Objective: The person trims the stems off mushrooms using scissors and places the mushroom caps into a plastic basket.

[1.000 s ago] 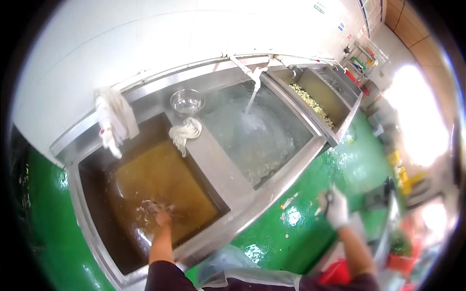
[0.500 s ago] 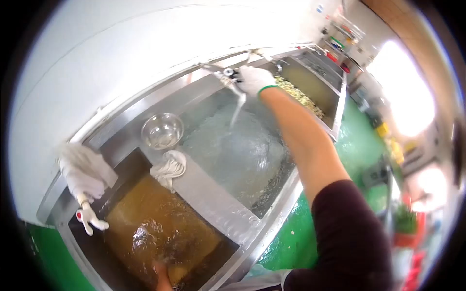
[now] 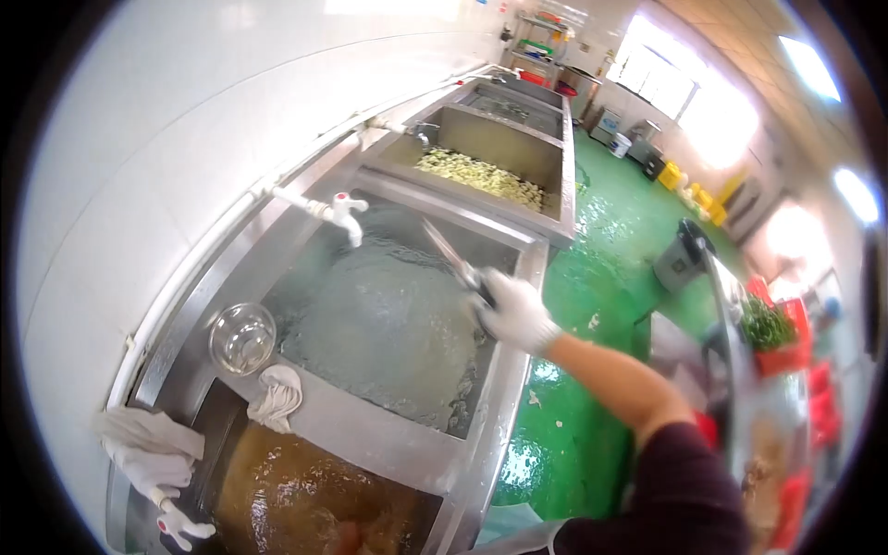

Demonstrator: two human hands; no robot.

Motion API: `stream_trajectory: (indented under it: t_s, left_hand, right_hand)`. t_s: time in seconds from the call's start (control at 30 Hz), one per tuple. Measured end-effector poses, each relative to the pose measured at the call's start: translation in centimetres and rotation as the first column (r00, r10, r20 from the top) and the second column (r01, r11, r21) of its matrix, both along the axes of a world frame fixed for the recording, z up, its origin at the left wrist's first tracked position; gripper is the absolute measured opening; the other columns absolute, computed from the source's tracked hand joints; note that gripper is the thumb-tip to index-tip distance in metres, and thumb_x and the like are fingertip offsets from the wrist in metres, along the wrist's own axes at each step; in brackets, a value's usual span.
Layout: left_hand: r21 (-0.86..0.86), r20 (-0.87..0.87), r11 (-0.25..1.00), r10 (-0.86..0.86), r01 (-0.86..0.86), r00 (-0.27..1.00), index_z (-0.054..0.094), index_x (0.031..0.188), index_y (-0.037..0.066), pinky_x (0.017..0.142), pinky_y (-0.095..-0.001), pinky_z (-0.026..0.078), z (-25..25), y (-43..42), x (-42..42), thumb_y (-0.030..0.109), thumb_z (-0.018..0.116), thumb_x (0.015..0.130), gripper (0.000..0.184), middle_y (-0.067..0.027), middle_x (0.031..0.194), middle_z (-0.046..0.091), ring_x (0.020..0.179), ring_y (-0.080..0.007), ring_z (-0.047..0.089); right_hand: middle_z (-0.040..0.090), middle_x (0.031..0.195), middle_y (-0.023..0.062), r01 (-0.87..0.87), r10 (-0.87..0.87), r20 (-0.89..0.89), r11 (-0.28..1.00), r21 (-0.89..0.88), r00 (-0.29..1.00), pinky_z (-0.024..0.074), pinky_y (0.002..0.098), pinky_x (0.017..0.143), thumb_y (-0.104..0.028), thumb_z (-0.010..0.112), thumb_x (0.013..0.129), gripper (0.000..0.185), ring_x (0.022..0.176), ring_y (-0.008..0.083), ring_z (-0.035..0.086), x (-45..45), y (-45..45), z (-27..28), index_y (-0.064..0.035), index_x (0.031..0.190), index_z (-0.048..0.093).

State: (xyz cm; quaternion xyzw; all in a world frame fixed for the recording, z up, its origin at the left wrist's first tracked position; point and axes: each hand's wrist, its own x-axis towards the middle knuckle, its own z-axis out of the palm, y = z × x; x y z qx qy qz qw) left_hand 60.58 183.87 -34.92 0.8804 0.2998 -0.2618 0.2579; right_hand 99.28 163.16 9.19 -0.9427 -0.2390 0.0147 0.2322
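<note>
My right hand (image 3: 516,310), in a white glove, is closed round the dark handles of metal scissors (image 3: 453,259). Their blades point up and left above the water-filled middle sink (image 3: 379,310). Beyond them, a white tap (image 3: 346,215) shows no running stream. Only a blurred bit of my left hand (image 3: 346,538) shows at the bottom edge, in the brown water (image 3: 287,495) of the near sink; its fingers cannot be made out. A crumpled white cloth (image 3: 276,398) lies on the ledge between the sinks, beside a clear bowl (image 3: 242,339).
A cloth (image 3: 153,449) hangs over another white tap (image 3: 180,525) at the lower left. Pale chopped pieces (image 3: 481,176) lie in a farther sink. On the right are a grey bin (image 3: 680,259), a wet green floor (image 3: 601,305) and green vegetables in a red crate (image 3: 772,356).
My right hand has moved from the right side to the tap, then back over the middle sink with the scissors. The tap's stream has stopped. The view has shifted, leaving my left hand near the bottom edge.
</note>
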Motion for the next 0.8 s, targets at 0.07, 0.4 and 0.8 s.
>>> stream_trajectory:
  t_s: [0.07,0.4,0.8]
  left_hand:
    - [-0.037,-0.022,0.999,-0.027,0.026,0.999,0.060,0.113,0.008,0.068,-0.0402,0.048,0.3,0.3,0.9,0.036,0.049,0.090,0.038,-0.0144,0.091,0.063,0.082,-0.0267,0.061]
    - [-0.698,-0.091,0.620,0.417,-0.357,0.904,0.063,0.106,0.013,0.052,-0.0369,0.046,4.6,-4.7,4.6,0.042,0.051,0.088,0.037,-0.0092,0.076,0.061,0.065,-0.0225,0.058]
    - [-0.783,-0.581,-0.563,0.507,-0.266,0.637,0.064,0.100,0.015,0.034,-0.0282,0.034,9.7,-0.3,1.9,0.054,0.049,0.085,0.044,-0.0054,0.064,0.055,0.045,-0.0167,0.044]
  right_hand:
    - [0.064,0.075,0.0179,0.071,-0.068,0.027,0.989,-0.130,0.997,0.0513,0.0445,0.066,-0.032,0.057,0.085,0.027,0.072,0.0364,0.064,-4.0,-8.5,-0.4,-0.0054,0.092,0.058]
    - [0.059,0.063,0.0175,0.848,-0.817,-0.284,0.529,-0.022,0.502,0.0473,0.0405,0.059,-0.029,0.060,0.082,0.029,0.062,0.0330,0.062,-31.4,-33.8,-6.1,-0.0008,0.076,0.057]
    - [0.056,0.065,0.0038,0.930,-0.780,-0.546,0.122,0.347,0.306,0.0453,0.0292,0.054,-0.020,0.063,0.083,0.017,0.057,0.0130,0.055,-58.7,-44.7,-12.5,-0.0042,0.081,0.056]
